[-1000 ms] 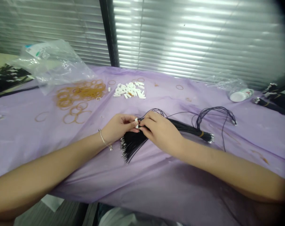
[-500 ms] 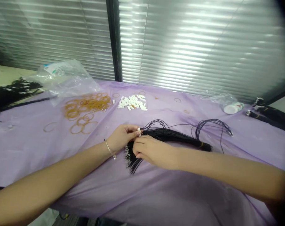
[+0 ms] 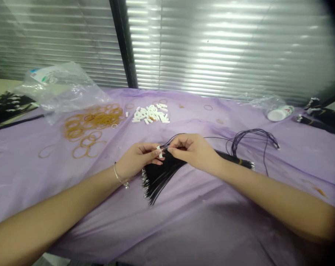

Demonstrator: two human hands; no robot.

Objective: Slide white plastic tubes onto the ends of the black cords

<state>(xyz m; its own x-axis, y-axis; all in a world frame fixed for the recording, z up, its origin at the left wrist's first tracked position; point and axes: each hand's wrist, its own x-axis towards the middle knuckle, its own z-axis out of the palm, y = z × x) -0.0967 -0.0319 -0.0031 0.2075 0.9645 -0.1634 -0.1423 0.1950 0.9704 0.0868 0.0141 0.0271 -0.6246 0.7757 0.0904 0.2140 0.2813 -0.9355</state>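
My left hand (image 3: 138, 157) is closed in a pinch on a small white piece (image 3: 160, 152) at its fingertips. Close against it on the right, my right hand (image 3: 196, 149) pinches a thin black cord (image 3: 167, 147); the cord's tip is too small to make out. Beneath both hands lies a bundle of black cords (image 3: 167, 171), fanned out on the left, where small silvery metal ends (image 3: 145, 184) show. Part of the bundle is hidden by my right hand and forearm. A loose coil of black cord (image 3: 236, 142) lies to the right.
White tube-like pieces (image 3: 151, 113) lie piled behind my hands, with tan rubber bands (image 3: 101, 118) left of them. Further out are a clear plastic bag (image 3: 65, 87), a white container (image 3: 276, 115) and more black cord bundles (image 3: 322, 123). Purple cloth (image 3: 101, 218) covers the table.
My right hand has risen from the fanned cords to beside the left fingertips and now pinches a cord. My left hand keeps its hold on the white piece. The view has shifted slightly.
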